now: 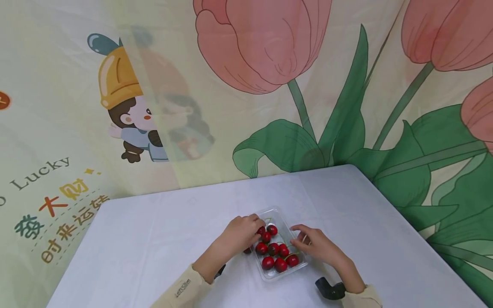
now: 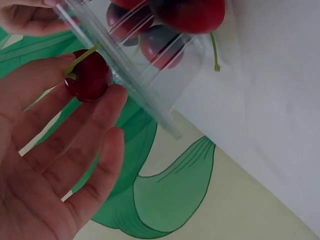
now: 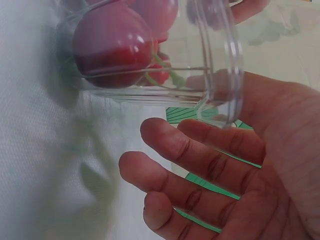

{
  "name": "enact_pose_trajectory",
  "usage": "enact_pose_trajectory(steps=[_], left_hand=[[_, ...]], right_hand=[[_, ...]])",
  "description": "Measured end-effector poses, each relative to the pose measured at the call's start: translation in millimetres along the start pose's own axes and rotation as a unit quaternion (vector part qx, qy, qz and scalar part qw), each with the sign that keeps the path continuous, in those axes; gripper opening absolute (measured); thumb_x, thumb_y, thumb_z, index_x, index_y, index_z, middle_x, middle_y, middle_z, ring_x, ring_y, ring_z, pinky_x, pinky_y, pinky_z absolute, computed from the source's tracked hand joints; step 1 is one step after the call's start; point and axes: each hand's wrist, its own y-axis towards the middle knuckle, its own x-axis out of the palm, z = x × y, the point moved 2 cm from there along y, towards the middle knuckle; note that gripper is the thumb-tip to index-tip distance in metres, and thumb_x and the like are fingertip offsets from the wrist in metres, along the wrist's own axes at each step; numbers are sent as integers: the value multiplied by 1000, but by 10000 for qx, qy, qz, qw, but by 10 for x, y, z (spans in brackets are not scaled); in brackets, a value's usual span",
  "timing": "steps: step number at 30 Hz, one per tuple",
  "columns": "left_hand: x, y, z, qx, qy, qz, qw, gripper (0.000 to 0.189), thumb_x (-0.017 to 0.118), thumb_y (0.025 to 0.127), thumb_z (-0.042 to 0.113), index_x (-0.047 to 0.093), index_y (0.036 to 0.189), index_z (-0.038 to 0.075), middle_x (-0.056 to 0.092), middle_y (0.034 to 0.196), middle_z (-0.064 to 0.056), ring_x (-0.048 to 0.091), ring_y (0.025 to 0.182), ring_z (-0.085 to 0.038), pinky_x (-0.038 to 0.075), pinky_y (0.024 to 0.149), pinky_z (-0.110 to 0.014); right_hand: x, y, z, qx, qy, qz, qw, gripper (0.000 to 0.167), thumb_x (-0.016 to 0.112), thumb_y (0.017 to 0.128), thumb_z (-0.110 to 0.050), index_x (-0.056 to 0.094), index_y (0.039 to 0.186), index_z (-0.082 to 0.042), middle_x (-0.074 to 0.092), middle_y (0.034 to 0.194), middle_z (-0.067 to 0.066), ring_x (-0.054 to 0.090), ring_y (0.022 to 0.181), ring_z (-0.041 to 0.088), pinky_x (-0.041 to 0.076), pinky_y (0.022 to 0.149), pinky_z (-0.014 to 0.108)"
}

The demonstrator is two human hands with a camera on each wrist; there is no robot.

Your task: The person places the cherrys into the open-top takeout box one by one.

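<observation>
A dark red cherry (image 2: 92,80) with a green stem sits between the thumb and fingers of my left hand (image 1: 239,231), right at the left rim of a clear plastic box (image 1: 278,216). Several red cherries (image 1: 273,249), some with stems, lie inside the box, mostly toward its near end. My right hand (image 1: 316,244) is at the box's right side. In the right wrist view its thumb hooks over the rim, while its bent fingers (image 3: 145,170) stay outside the wall. One more dark cherry (image 1: 247,250) lies on the table beside the box, partly hidden by the left wrist.
The box stands on a white-covered table (image 1: 185,231). Behind the table hangs a printed cloth (image 1: 215,128) with tulips and a cartoon figure. A black strap piece (image 1: 329,289) is at the right wrist.
</observation>
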Motion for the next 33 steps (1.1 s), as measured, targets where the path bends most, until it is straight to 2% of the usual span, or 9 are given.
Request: enact_pose_trajectory(steps=[6,14,21,28,33], left_hand=[[110,45,-9,-59,162,-160,9997,18,76,85,20,72,101,11,68,91,-3,63,74,-12,56,68,-27],[225,104,-13,-134,310,-357,9988,21,79,82,21,73,101,16,68,88,1,63,75,-12,49,66,-28],[300,164,7,-107,159,-429,9989,18,78,82,18,73,99,16,69,87,2,62,75,-11,52,68,-30],[341,194,10,-126,352,-442,9983,15,79,82,20,74,96,16,65,86,1,64,75,-12,55,70,-30],[343,198,9,-70,313,-399,9987,14,78,83,20,74,96,16,64,84,1,64,74,-12,54,68,-28]], right_hand=[[-5,-8,7,17,-30,3,10000,41,68,92,-20,57,126,2,58,81,0,53,70,15,49,58,21],[-14,-18,1,10,-63,13,10000,41,67,92,-19,57,125,3,58,81,0,53,69,15,49,57,20],[-19,-15,7,-82,-77,-16,9999,41,66,93,-19,57,125,4,59,81,-1,53,68,13,49,57,21],[-11,-4,13,-19,-46,-31,10000,41,67,92,-20,58,125,2,59,81,0,54,68,14,49,56,21],[-21,-10,12,-15,-72,-35,10000,40,68,92,-20,58,125,2,59,81,0,54,68,14,49,56,21]])
